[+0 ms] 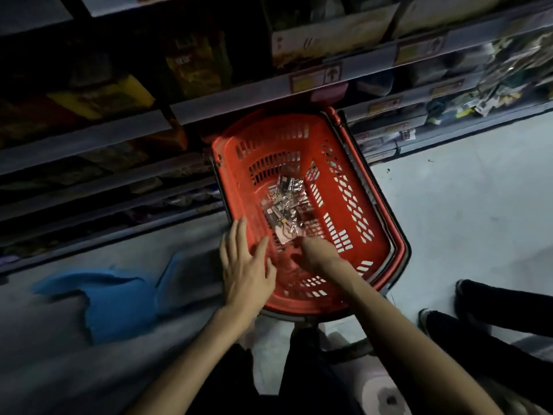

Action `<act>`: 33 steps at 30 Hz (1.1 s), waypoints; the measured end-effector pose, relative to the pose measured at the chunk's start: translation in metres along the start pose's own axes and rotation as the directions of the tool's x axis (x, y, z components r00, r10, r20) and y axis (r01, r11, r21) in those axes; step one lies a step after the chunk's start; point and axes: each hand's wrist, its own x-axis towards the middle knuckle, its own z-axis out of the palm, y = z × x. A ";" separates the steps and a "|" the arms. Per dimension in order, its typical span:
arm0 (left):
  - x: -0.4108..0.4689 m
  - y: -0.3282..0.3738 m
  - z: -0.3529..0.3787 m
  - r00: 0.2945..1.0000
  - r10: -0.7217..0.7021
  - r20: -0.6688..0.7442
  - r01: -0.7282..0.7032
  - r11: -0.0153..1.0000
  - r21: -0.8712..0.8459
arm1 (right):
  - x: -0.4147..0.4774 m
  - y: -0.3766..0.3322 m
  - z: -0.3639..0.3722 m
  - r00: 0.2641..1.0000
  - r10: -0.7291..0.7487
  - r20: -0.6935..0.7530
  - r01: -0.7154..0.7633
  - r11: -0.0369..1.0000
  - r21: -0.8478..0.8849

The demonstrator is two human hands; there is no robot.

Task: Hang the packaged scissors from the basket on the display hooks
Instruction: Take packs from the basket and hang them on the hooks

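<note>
Red basket (371,187) on floor beside shelving. Packaged scissors (285,206) lie on its bottom. Right hand (317,253) reaches inside, touching the nearest packet; grip state indeterminate. Left hand (245,262), fingers spread, rests on the near rim.

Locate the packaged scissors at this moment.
In the head view, the packaged scissors lie piled on the floor of the red basket, centre frame below the shelves, just ahead of the right hand reaching in.
</note>
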 end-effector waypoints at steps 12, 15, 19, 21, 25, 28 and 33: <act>0.003 0.019 0.015 0.980 -0.200 0.002 0.200 0.980 0.010 | 0.137 0.053 0.048 0.985 0.092 -0.146 -0.071 0.987 0.145; 0.005 0.019 0.013 0.982 -0.187 0.003 0.187 0.982 0.023 | 0.143 0.052 0.059 0.974 0.170 -0.147 -0.147 0.977 0.151; 0.006 0.023 0.010 0.985 -0.170 0.008 0.168 0.981 0.100 | 0.147 0.061 0.083 0.962 0.126 -0.242 -0.110 0.991 0.078; 0.009 0.023 0.008 0.995 -0.098 -0.007 0.098 0.988 0.119 | 0.142 0.060 0.082 0.968 0.115 -0.223 -0.104 0.993 0.057; 0.019 0.017 0.003 0.993 0.120 0.022 -0.122 0.989 0.088 | 0.137 0.055 0.075 0.985 0.081 -0.150 -0.080 0.997 0.010; 0.032 0.023 0.003 0.974 0.155 0.167 -0.179 0.975 0.134 | 0.136 0.055 0.075 0.973 0.116 -0.198 -0.086 0.984 0.154; 0.068 0.047 0.031 0.974 0.011 0.227 -0.042 0.990 0.132 | 0.102 0.053 0.029 0.969 0.165 -0.186 -0.126 0.971 0.205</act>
